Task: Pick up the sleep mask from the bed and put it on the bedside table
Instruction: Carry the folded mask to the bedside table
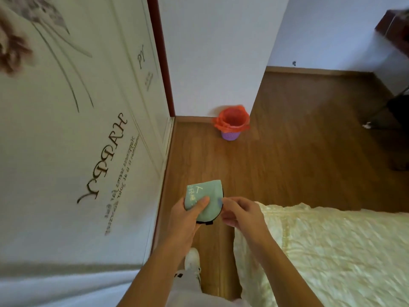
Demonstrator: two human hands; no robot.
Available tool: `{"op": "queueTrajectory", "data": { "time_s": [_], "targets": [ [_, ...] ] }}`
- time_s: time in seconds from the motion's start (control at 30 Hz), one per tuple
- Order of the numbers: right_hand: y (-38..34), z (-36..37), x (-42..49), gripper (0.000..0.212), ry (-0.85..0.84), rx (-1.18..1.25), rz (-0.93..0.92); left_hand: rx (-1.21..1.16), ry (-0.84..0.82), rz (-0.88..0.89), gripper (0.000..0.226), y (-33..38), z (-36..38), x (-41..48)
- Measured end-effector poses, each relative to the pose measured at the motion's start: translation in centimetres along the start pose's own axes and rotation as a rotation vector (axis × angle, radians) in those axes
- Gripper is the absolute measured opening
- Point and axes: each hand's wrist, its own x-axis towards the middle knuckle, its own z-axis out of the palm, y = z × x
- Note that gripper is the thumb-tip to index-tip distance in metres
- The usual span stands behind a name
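The sleep mask (204,196) is pale green with white print and a black edge, folded over, held above the wooden floor between the wardrobe and the bed. My left hand (188,214) grips it from the left with the thumb across its front. My right hand (240,212) pinches its right edge with the fingertips. The bed (332,251) with a cream quilted cover lies at the lower right. No bedside table shows in this view.
A white wardrobe door (77,151) printed with "HAPPY" fills the left. A purple bin with a red liner (231,124) stands in the far corner. Wooden floor (298,140) stretches ahead. My white shoe (192,261) is below. Dark furniture (396,103) is at the right edge.
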Motion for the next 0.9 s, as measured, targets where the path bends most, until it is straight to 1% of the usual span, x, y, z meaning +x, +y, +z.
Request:
{"op": "queueTrajectory", "data": {
  "time_s": [0.07, 0.23, 0.37, 0.5, 0.6, 0.73, 0.9],
  "targets": [
    [-1.6, 1.6, 2.9, 0.022, 0.002, 0.018, -0.002, 0.005, -0.008, 0.012, 0.038, 2.2, -0.6, 3.1],
    [-4.8, 4.1, 9.0, 0.021, 0.013, 0.03, 0.007, 0.002, -0.035, -0.007, 0.033, 6.1, -0.8, 9.5],
    [-6.6, 4.4, 13.3, 0.016, 0.013, 0.071, 0.014, 0.009, -0.053, -0.012, 0.036, 8.4, 0.4, 13.7],
    [-8.3, 3.5, 18.2, 0.019, 0.015, 0.095, 0.024, 0.035, -0.041, -0.022, 0.032, 10.2, 2.4, 18.3],
    [-9.7, 2.1, 22.3, 0.021, 0.017, 0.132, 0.01, 0.071, -0.054, -0.027, 0.041, 11.6, 5.1, 22.3],
    [-12.3, -1.1, 28.5, 0.02, 0.051, 0.153, -0.004, 0.105, -0.108, -0.04, 0.037, 13.8, 10.6, 28.5],
    [-16.8, -7.5, 36.1, 0.017, 0.132, 0.19, -0.036, 0.151, -0.175, -0.039, 0.036, 17.4, 19.6, 35.2]
  ]
}}
